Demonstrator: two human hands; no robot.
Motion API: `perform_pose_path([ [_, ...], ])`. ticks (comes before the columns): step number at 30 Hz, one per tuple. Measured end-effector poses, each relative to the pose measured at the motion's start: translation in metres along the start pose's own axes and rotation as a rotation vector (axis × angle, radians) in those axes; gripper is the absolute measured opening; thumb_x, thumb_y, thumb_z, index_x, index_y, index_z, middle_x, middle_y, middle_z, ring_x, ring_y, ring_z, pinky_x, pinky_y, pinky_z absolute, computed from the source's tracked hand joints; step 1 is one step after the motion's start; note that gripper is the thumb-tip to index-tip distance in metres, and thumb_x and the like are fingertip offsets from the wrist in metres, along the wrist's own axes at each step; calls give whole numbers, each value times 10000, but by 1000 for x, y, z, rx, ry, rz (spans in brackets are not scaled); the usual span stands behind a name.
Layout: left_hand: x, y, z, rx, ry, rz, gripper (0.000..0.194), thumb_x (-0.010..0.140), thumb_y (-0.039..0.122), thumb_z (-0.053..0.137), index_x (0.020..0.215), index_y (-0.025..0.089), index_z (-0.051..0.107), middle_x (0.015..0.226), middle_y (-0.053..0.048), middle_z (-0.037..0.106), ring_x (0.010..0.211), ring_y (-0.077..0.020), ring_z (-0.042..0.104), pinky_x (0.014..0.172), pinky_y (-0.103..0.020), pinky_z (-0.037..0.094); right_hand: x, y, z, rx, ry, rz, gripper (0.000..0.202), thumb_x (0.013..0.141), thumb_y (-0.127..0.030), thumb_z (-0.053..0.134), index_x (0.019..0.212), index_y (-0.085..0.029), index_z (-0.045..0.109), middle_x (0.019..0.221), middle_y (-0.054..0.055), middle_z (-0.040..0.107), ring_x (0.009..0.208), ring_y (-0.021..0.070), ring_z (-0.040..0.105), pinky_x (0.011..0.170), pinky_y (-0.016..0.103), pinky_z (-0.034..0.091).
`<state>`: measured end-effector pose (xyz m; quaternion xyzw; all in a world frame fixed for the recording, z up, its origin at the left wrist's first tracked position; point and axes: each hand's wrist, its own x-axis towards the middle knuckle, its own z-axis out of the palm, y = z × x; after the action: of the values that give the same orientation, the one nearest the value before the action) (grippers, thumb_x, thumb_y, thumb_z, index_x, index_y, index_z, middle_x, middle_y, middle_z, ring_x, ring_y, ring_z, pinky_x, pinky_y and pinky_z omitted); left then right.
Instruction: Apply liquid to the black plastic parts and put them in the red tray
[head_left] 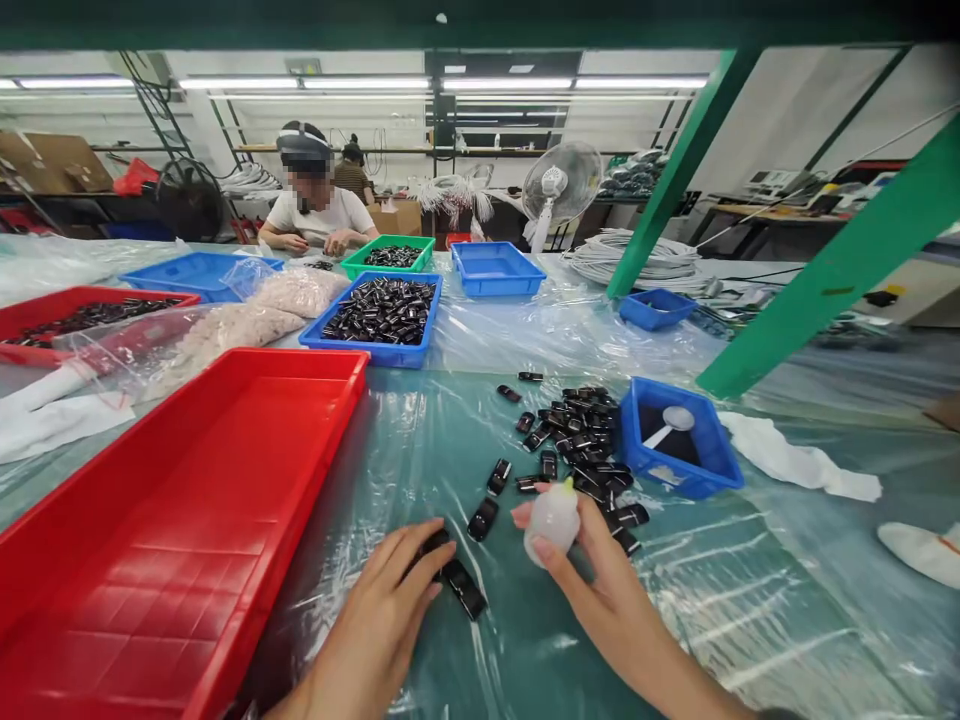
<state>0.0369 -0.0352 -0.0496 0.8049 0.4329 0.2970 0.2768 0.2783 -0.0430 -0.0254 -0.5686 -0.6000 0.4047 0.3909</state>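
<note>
Plainly the right grip [592,560] holds a whitish, yellow-tipped bottle [553,520], the left [382,590] apparently a glossy black piece [433,542].

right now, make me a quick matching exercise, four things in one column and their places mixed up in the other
Things:
1. white bottle
2. white spoon
3. large red tray
4. left hand

Places:
A. left of both hands
B. at the nearest black pieces
C. in the right hand
D. inside a blue bin

Pairs: 1-C, 2-D, 3-A, 4-B
</note>
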Motion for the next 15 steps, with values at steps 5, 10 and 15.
perform_pose_path([
  [5, 6, 19, -4, -129, 13, -79, 239, 1016, 300, 374, 1005, 245, 606, 1028, -54, 661, 972, -225, 616, 869, -348, 472, -16, -8, 12, 104, -76, -70, 365, 953, -508, 456, 1269, -330, 412, 1050, 38, 683, 1004, 197, 649, 870, 317, 494],
  [10, 5, 33, -4, -271, 17, -192, 316, 1039, 335, 289, 877, 223, 537, 711, 16, 587, 666, -143, 577, 630, -215, 444, -27, -16, 28, 116, -275, -102, 371, 947, -528, 447, 1221, -282, 496, 1078, 71, 700, 1000, 218, 675, 859, 334, 521],
  [15, 3, 37, 0, -312, 36, -291, 301, 1016, 408, 323, 909, 231, 542, 691, 20, 496, 657, -164, 507, 594, -236, 385, -21, -10, 22, -55, -110, -36, 364, 964, -425, 458, 1291, -265, 447, 1262, 117, 626, 1196, 243, 576, 952, 370, 482],
])
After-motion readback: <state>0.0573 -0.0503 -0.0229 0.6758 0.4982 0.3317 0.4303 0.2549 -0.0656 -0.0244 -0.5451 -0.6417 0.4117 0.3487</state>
